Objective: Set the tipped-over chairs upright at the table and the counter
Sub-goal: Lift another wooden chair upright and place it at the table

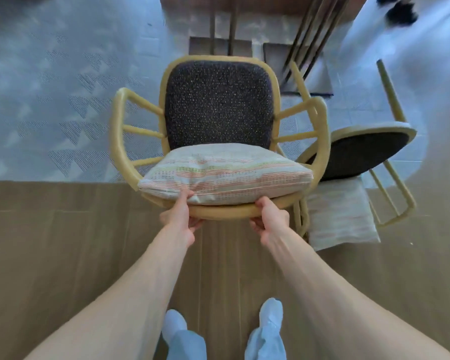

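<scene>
A yellow wooden armchair (220, 100) with a dark speckled back stands upright in front of me, a striped seat cushion (226, 175) on it. My left hand (181, 219) grips the front seat rim and pinches the cushion's front edge. My right hand (269, 222) grips the same rim further right. A second matching chair (359, 152) lies tipped over on the floor to the right, its striped cushion (340, 216) lying on the floor below it.
A patterned grey rug (63, 100) covers the floor beyond the wood planks (63, 242). Table legs (224, 24) and slanted metal legs (315, 35) rise behind the chair. My feet (224, 331) stand on the planks. Dark shoes (400, 11) are at the top right.
</scene>
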The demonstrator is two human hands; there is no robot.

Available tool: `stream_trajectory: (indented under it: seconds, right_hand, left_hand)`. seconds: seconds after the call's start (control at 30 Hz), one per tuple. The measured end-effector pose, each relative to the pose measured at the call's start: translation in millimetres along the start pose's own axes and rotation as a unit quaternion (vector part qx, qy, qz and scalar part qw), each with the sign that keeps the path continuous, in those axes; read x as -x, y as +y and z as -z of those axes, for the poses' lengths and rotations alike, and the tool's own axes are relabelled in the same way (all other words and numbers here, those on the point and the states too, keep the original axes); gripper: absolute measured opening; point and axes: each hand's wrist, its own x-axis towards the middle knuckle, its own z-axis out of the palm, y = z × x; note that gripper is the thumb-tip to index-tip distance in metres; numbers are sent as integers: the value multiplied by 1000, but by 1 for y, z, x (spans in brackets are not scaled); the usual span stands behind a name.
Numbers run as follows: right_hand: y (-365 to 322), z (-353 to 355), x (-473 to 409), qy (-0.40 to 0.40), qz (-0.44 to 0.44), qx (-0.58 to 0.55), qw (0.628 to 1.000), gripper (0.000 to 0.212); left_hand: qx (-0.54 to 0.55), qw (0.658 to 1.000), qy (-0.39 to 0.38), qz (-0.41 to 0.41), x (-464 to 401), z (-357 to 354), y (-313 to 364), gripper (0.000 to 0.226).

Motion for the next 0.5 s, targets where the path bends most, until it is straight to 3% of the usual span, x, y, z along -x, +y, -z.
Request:
stream_trajectory:
  seconds: [0.1, 0.3, 0.5]
  right_hand:
    - [-41, -16, 2, -19, 37, 20, 999, 29]
    - [-127, -65, -12, -31, 74, 32, 996, 23]
    - [-185, -103, -29, -23, 86, 58, 994, 30]
  left_hand:
    - [15, 1000, -17, -21, 4, -25, 35, 63]
    - [11, 995, -43, -84, -15, -85, 98, 40]
    - [-20, 994, -35, -99, -35, -134, 150, 44]
